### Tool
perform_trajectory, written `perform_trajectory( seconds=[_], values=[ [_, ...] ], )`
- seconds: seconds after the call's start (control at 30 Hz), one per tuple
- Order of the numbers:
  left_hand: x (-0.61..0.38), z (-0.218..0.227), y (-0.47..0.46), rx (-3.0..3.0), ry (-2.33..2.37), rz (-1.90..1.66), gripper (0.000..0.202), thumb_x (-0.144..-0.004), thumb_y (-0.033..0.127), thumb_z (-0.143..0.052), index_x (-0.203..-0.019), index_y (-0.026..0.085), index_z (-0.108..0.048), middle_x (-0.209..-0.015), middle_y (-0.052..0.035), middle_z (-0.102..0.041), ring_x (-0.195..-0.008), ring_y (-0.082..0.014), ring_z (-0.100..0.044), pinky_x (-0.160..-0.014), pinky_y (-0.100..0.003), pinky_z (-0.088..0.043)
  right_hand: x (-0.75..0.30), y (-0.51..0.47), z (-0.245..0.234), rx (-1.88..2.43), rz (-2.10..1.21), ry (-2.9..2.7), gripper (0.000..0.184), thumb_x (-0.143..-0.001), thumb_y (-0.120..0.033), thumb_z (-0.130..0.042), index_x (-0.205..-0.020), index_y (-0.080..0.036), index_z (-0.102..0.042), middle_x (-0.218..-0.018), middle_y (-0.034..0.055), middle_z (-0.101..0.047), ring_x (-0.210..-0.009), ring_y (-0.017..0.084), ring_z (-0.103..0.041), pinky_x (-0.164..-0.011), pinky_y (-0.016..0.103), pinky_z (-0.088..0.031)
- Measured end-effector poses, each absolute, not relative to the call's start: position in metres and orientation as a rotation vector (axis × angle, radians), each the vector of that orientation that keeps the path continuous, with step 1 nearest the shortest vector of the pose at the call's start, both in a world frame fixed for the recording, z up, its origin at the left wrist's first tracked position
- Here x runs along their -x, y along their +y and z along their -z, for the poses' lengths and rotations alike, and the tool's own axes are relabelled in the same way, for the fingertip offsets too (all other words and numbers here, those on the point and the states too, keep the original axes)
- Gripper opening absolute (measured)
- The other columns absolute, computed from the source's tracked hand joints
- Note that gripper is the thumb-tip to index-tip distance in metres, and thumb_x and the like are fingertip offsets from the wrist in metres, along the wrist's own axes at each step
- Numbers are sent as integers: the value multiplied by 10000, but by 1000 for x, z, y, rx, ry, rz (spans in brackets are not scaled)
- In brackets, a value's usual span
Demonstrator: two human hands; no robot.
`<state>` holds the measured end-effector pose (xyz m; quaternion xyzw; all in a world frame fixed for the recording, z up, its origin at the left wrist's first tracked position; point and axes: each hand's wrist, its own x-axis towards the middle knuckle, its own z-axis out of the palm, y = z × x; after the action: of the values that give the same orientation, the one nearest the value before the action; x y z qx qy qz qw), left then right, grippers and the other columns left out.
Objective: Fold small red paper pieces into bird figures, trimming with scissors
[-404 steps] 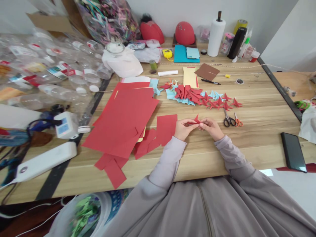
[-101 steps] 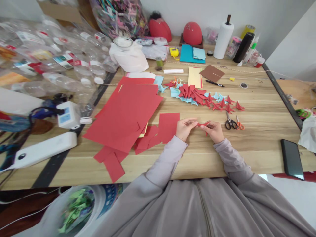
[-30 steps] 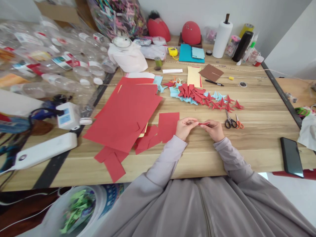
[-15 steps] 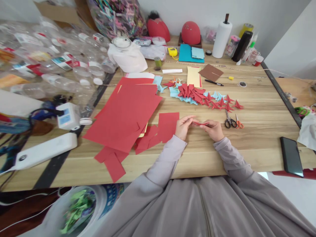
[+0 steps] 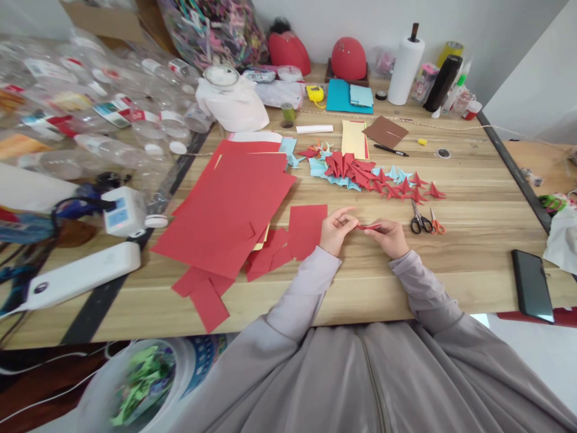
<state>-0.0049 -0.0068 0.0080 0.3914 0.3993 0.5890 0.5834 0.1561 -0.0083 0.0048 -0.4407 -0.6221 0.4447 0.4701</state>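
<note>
Between my two hands is a small folded piece of red paper (image 5: pixel 367 228), seen nearly edge-on above the table. My left hand (image 5: pixel 336 231) pinches its left end between thumb and fingers. My right hand (image 5: pixel 389 237) grips the other end, thumb and forefinger pressed together. Just left of my left hand lies a red paper square (image 5: pixel 308 231). Beyond my hands sits a cluster of folded red paper cranes (image 5: pixel 347 171), mixed with light blue ones (image 5: pixel 331 172). How the held paper is folded is too small to tell.
Large red sheets (image 5: pixel 225 204) and red scraps (image 5: pixel 210 300) lie to the left. Black scissors (image 5: pixel 421 224) and orange scissors (image 5: pixel 437 226) rest right of my hands. A phone (image 5: pixel 532 285) lies near the right edge. Plastic bottles (image 5: pixel 126 150) crowd the far left.
My left fingers have shifted slightly along the red paper, and less of it shows between my hands. My right hand stays almost in place.
</note>
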Motion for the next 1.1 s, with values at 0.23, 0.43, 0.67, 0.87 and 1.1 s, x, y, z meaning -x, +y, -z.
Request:
perform_trajectory(
  seconds=[0.23, 0.43, 0.67, 0.87, 1.1],
  values=[
    [4, -8, -7, -904, 945, -1368, 409, -610, 279, -785, -992, 170, -687, -603, 31, -644, -601, -102, -595, -692, -254, -468, -155, -8, -4, 1056, -1082, -1574, 194, -693, -385, -758, -718, -194, -739, -660, 35, -677, -587, 133, -563, -573, 282, -441],
    [6, -7, -6, -882, 909, -1357, 373, -632, 255, -738, -992, 170, -688, -610, 17, -656, -606, -112, -596, -673, -257, -460, -156, -9, -5, 1066, -1071, -1582, 222, -692, -419, -753, -714, -199, -736, -678, 38, -690, -599, 138, -573, -580, 288, -452],
    [6, -4, -5, -882, 914, -1349, 342, -627, 236, -711, -962, 170, -691, -599, 11, -648, -616, -123, -598, -673, -266, -465, -156, -8, -5, 1072, -1069, -1576, 251, -680, -449, -754, -705, -200, -734, -659, 36, -681, -587, 137, -562, -567, 288, -447],
    [6, -5, -6, -899, 898, -1347, 330, -628, 254, -739, -945, 172, -696, -600, 16, -641, -598, -112, -586, -654, -253, -456, -155, -9, -7, 1082, -1086, -1565, 251, -664, -443, -769, -703, -198, -729, -659, 33, -675, -599, 140, -570, -588, 291, -460],
    [5, -11, -9, -897, 877, -1314, 364, -605, 288, -761, -946, 175, -699, -600, 20, -617, -581, -102, -557, -637, -252, -443, -155, -9, -5, 1093, -1161, -1411, 317, -557, -441, -830, -646, -183, -669, -655, 20, -671, -605, 136, -580, -597, 282, -481]
  ],
)
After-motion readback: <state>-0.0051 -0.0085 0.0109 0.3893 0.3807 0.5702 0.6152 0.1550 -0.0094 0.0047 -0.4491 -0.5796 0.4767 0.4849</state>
